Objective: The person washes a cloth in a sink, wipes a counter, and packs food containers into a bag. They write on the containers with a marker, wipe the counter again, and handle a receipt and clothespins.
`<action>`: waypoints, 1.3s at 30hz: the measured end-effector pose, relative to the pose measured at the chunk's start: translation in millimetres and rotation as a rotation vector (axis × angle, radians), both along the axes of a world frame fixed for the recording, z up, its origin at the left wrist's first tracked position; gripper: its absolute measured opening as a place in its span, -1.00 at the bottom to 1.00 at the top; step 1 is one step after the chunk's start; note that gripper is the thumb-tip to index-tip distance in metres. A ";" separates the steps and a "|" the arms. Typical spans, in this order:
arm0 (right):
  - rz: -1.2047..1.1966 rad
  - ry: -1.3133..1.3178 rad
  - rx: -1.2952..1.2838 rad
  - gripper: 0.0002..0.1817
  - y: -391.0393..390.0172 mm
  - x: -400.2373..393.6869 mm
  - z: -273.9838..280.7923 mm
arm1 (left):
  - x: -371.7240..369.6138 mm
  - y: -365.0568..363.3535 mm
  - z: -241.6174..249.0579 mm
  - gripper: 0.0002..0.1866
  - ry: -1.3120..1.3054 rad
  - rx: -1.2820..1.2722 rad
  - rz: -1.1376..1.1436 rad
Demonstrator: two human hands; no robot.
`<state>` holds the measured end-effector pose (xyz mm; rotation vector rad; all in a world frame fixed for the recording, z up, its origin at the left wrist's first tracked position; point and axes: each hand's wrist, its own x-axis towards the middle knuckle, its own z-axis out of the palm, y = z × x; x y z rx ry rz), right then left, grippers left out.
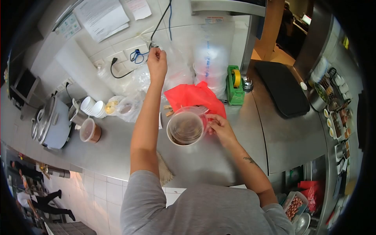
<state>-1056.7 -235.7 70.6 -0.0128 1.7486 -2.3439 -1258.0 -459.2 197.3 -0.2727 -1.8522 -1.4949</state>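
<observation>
My right hand (219,127) grips the edge of a clear plastic lid (187,126), which lies over a round bowl (178,139) on the steel counter. Brownish contents show dimly through the lid. Just behind the bowl is a red bag (197,98), with wooden sticks (169,111) at its left side. My left hand (157,58) is raised over the back of the counter, near the clear plastic bags (178,68), its fingers closed; what they hold, if anything, is too small to make out.
A green tape dispenser (235,88) and a black tray (282,88) lie to the right. Leftward are a lidded tub (90,131), white cups (93,107) and a large cooker (55,123). A cloth (165,170) lies at the front edge. Other people (41,201) appear lower left.
</observation>
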 end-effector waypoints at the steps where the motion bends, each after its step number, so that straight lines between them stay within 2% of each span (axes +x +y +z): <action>1: -0.018 0.005 0.026 -0.78 -2.0 -2.1 0.0 | -16.8 1.3 -10.3 -0.89 0.087 -0.234 0.100; 3: -0.049 0.010 0.079 -0.79 -6.6 -9.3 0.1 | -28.5 8.2 -19.1 -0.89 0.262 -0.698 0.303; 7: -0.135 0.089 0.299 -0.77 -21.4 -22.0 -4.9 | -51.4 -0.1 -47.4 -0.85 -0.075 -1.065 0.249; 10: -0.207 0.195 0.496 -0.71 -30.0 -28.6 -11.9 | -2.5 4.7 -20.0 -0.80 0.220 -0.979 0.343; 12: -0.214 0.328 0.673 -0.65 -36.4 -21.9 -3.4 | 50.9 -2.9 -7.9 -0.76 0.081 -0.829 0.245; 16: -0.200 0.325 0.880 -0.62 -43.5 -24.2 -6.7 | 128.7 -42.5 -58.3 -0.74 -0.519 -0.925 0.059; 18: -0.122 0.293 0.903 -0.65 -45.0 -23.6 -2.7 | 150.8 -48.2 -101.2 -0.75 -0.595 -0.696 -0.063; 21: -0.197 0.278 0.930 -0.68 -53.7 -21.6 -5.2 | 170.2 -39.7 -136.8 -0.73 -0.380 -0.577 -0.120; 24: -0.299 0.396 0.901 -0.68 -60.5 -24.5 -14.8 | 180.2 -27.8 -136.5 -0.69 -0.406 -0.703 0.010; 28: -0.132 0.338 0.901 -0.66 -55.6 -14.0 -11.7 | 195.9 -19.6 -127.8 -0.59 -0.509 -0.959 0.058; 31: -0.013 0.259 0.843 -0.64 -46.3 -5.6 -14.9 | 213.7 -14.0 -126.3 -0.55 -0.641 -1.052 0.041; 34: -0.011 0.275 0.826 -0.64 -44.9 7.1 -7.4 | 225.5 -10.7 -129.1 -0.56 -0.673 -1.086 0.059; 37: -0.139 0.380 0.863 -0.62 -47.5 18.6 -12.0 | 239.3 -0.1 -143.4 -0.57 -0.454 -0.815 0.194; 39: -0.223 0.424 0.864 -0.59 -49.2 30.5 -16.5 | 245.1 9.5 -139.7 -0.59 -0.463 -0.798 0.284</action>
